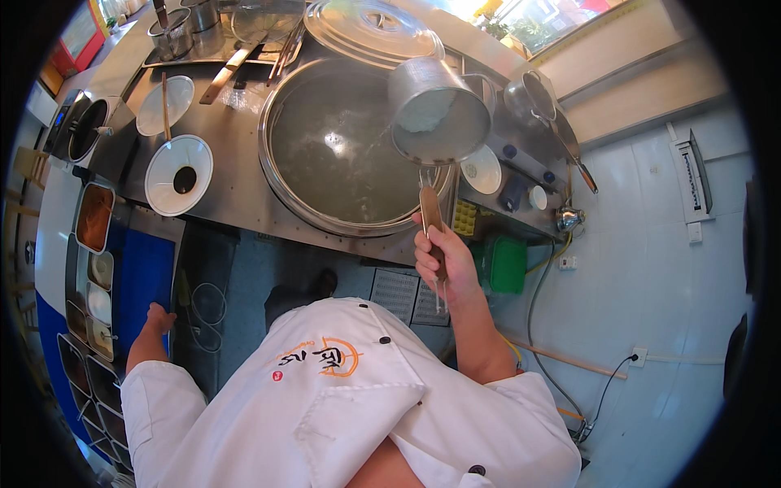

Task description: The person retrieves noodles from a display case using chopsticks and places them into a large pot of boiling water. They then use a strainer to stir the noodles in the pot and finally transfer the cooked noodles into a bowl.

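Observation:
My right hand (448, 262) grips the wooden handle (431, 210) of a deep metal noodle strainer (436, 97). The strainer is tilted over the right side of a large round pot (329, 140) of cloudy, steaming liquid. Something pale, perhaps noodles, lies inside it. My left hand (160, 318) rests low at the left, on the edge of a blue board (146, 262); its fingers are partly hidden. Ahead of it on the steel counter stands a white bowl (160, 195) with dark liquid in the bottom. Chopsticks (165, 107) span from this bowl to a second white bowl (183, 91).
Behind the pot lies a round metal lid (372, 27). A wooden-handled strainer (232, 67) is at the back left. To the right are a white bowl (482, 171) and a metal pot (526, 97). Sauce and topping trays (96, 216) line the left.

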Available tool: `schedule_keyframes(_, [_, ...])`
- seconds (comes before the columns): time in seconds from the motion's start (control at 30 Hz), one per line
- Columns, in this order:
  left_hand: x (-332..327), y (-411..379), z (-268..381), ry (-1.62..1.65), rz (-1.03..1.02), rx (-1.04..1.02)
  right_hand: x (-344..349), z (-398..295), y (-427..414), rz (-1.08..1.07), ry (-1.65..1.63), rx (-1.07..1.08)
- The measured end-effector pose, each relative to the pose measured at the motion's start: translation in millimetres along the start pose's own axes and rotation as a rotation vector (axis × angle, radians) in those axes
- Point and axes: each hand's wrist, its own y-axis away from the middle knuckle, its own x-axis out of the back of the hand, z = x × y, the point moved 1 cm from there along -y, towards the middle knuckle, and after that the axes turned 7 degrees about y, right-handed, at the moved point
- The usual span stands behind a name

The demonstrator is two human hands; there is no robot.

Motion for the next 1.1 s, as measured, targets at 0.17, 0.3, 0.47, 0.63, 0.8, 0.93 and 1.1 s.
schedule_keyframes(0.17, [6.5, 3.7, 9.3, -0.044, -0.024, -0.025, 25.5, 5.0, -46.0, -0.064, -0.249, -0.066])
schedule_keyframes(0.3, [-1.1, -8.0, -3.3, 0.015, 0.011, -0.016, 2.3, -33.8, -61.1, -0.030, -0.703, -0.476])
schedule_keyframes(0.47, [2.8, -4.0, -0.2, -0.052, 0.023, -0.079, 54.8, 22.6, -73.7, 0.019, -0.361, -0.209])
schedule_keyframes(0.63, [0.5, -5.9, -5.3, -0.007, -0.001, -0.042, 19.2, -14.2, -75.4, -0.069, -0.805, -0.514])
schedule_keyframes(0.8, [9.4, 10.6, 7.5, -0.024, 0.007, -0.041, 26.2, 28.3, -84.3, 0.028, -0.479, -0.230])
schedule_keyframes(0.93, [-4.3, -21.9, -9.6, -0.010, -0.014, -0.047, 3.6, -7.3, -75.1, -0.017, -0.778, -0.489])
schedule_keyframes(1.1, [-4.2, -22.6, -8.3, 0.016, -0.012, -0.039, -18.2, -4.4, -49.4, 0.067, -0.400, -0.376])
